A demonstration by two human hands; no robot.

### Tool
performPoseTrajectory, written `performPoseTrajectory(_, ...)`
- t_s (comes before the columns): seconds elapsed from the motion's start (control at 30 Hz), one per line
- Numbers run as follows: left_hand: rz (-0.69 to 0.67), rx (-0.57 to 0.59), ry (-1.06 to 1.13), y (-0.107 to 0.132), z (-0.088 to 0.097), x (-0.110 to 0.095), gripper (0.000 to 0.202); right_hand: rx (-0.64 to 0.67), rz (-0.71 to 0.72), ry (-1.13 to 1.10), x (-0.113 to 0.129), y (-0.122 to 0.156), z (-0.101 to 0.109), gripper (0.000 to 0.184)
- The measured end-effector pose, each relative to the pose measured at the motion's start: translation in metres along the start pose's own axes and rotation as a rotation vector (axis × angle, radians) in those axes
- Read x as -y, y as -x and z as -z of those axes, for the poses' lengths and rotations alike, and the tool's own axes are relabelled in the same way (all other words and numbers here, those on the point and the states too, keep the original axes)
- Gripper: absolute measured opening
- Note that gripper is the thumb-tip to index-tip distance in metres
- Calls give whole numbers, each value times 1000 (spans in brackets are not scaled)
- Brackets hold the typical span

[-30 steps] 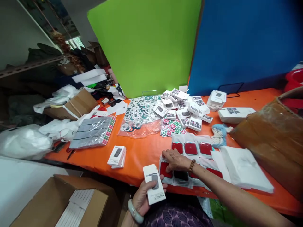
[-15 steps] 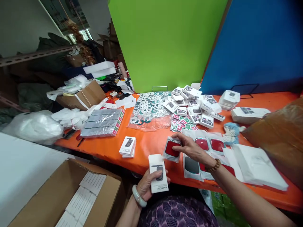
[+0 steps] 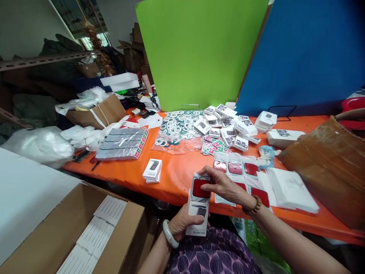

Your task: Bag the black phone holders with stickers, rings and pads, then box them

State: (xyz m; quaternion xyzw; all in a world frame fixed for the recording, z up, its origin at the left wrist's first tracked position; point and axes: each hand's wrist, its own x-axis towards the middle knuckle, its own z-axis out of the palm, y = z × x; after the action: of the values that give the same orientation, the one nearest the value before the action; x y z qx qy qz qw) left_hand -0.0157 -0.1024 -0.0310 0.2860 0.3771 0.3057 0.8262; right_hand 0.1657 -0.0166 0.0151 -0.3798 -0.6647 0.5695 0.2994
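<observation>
My left hand (image 3: pixel 185 222) is closed around a small white box (image 3: pixel 197 228) printed MAGNETIC, its thumb across the front. In my right hand (image 3: pixel 219 185) is a red square piece in a clear sleeve (image 3: pixel 201 189), pinched between thumb and fingers. That sleeve overlaps the upper end of the box; whether its edge is inside the opening I cannot tell. More sleeved red pieces (image 3: pixel 235 168) lie in rows on the orange table (image 3: pixel 176 182), beyond and to the right of my right hand. A short stack of the same white boxes (image 3: pixel 153 169) sits to the left.
Further back are a heap of small boxes (image 3: pixel 228 121), white rings on plastic (image 3: pixel 179 125) and coloured cards (image 3: pixel 213 144). White sleeves (image 3: pixel 293 190) and a brown bag (image 3: pixel 327 167) stand right. An open carton (image 3: pixel 134 220) holding white boxes is at lower left.
My right hand has brought the sleeved red piece from above the table leftward onto the upper end of the white box. My left hand still holds the box. The view has shifted slightly.
</observation>
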Motion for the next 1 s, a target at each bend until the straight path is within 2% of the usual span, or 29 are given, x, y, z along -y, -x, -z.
performPoseTrajectory(0.13,-10,4,25,-2,-13,3,50,36,-4,129,-2,11,-5,24)
performPoseTrajectory(0.33,-66,6,100,-3,-18,13,55,-133,0,130,-11,29,-29,18)
performPoseTrajectory(0.57,-113,37,146,6,-17,36,64,-159,223,494,-16,74,-50,14)
performPoseTrajectory(0.67,-127,46,169,10,-21,47,66,-205,255,527,-26,91,-58,18)
performPoseTrajectory(0.8,-95,89,80,19,-19,55,60,-246,247,391,-39,109,-66,19)
performPoseTrajectory(0.87,-67,65,-40,25,-15,54,53,-236,214,249,-46,115,-69,20)
performPoseTrajectory(0.93,-155,-72,-158,31,-12,53,46,-229,168,82,-54,118,-73,21)
performPoseTrajectory(1.0,-314,-246,-213,36,-10,52,48,-218,106,-93,-60,117,-79,21)
